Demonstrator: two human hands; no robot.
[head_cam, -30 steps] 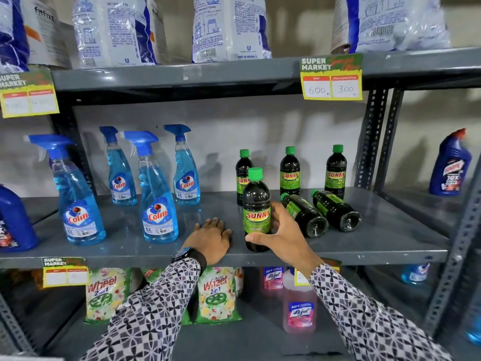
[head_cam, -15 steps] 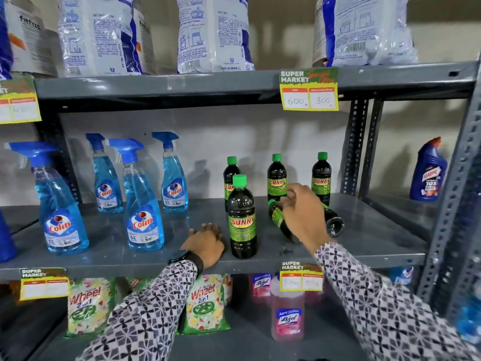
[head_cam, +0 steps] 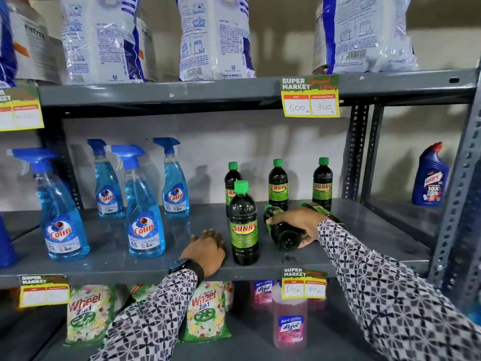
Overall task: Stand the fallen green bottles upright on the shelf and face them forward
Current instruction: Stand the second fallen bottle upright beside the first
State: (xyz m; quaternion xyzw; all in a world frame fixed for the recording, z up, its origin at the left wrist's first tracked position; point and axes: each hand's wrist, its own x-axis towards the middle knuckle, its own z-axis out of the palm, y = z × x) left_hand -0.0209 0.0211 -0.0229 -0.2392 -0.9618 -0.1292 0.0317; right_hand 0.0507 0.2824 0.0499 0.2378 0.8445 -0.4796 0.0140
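Several dark Sunny bottles with green caps stand on the grey middle shelf (head_cam: 364, 238). One upright bottle (head_cam: 244, 225) stands near the front edge with its label facing me, and three more (head_cam: 278, 185) stand in a row at the back. Two bottles lie on their sides. My right hand (head_cam: 299, 222) is closed around the nearer fallen bottle (head_cam: 282, 234), whose base points toward me. The second fallen bottle (head_cam: 316, 207) lies just behind my hand, mostly hidden. My left hand (head_cam: 205, 247) rests flat on the shelf, left of the front upright bottle.
Several blue Colin spray bottles (head_cam: 144, 217) stand on the left of the same shelf. White detergent bags (head_cam: 216, 35) sit on the shelf above, Wheel packets (head_cam: 205, 311) and a pink Lizol bottle (head_cam: 290, 321) below. A blue Harpic bottle (head_cam: 429, 175) stands in the neighbouring bay.
My right hand let go of the upright front bottle, moved right and closed on the nearer fallen bottle. My left hand stayed flat on the shelf.
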